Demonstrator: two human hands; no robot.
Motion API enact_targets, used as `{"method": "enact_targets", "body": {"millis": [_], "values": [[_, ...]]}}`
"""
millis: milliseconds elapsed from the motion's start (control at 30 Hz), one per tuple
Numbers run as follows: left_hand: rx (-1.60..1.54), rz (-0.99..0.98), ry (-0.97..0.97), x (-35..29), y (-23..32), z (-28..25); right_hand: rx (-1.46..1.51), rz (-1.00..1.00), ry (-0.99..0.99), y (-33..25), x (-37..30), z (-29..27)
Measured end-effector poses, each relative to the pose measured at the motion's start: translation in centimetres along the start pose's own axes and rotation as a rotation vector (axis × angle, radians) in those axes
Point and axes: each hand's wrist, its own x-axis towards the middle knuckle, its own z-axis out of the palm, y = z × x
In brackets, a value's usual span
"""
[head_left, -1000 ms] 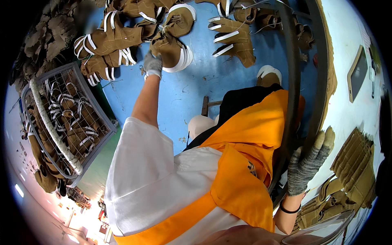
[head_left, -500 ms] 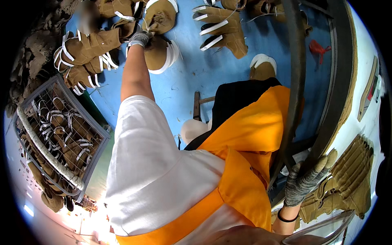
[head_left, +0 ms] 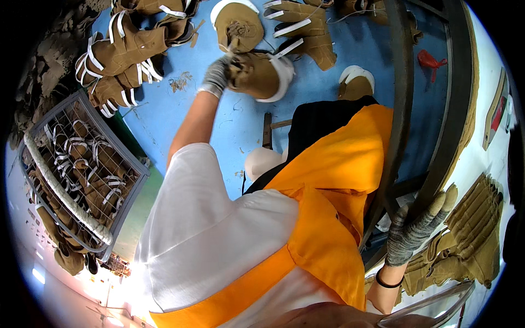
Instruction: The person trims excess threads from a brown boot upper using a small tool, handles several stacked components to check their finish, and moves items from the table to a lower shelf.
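My left hand (head_left: 216,76), in a grey knit glove, reaches forward to the blue floor. Its fingers close on the gathered end of a rounded brown suede-like shoe piece (head_left: 265,76) with a broad white rim; the fingertips are partly hidden. Touching it on the far side is a similar white-rimmed brown piece (head_left: 238,24). At the lower right my right hand (head_left: 418,232), gloved in grey with pale fingertips, lies beside the dark metal frame with its fingers stretched out. Nothing shows in it.
White-stripped brown pieces (head_left: 128,52) lie at left, and more (head_left: 311,41) at far centre. A wire basket (head_left: 95,169) at left holds similar pieces. The metal frame (head_left: 402,109) rises at right, near a stack of folded brown pieces (head_left: 478,224) and a red scrap (head_left: 431,63).
My left hand has moved right and slightly nearer, carrying the white-rimmed brown shoe piece with it, away from the left pile. My right hand has hardly moved.
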Motion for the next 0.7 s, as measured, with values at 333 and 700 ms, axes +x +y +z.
{"method": "enact_targets", "body": {"millis": [333, 700], "values": [[-0.008, 0.158, 0.190, 4.5, -12.6, -3.6, 0.009, -0.007, 0.039, -0.4, 0.5, 0.0], [0.018, 0.389, 0.232, 3.8, -14.9, -6.4, -0.011, -0.055, 0.076, -0.2, 0.3, 0.3]]}}
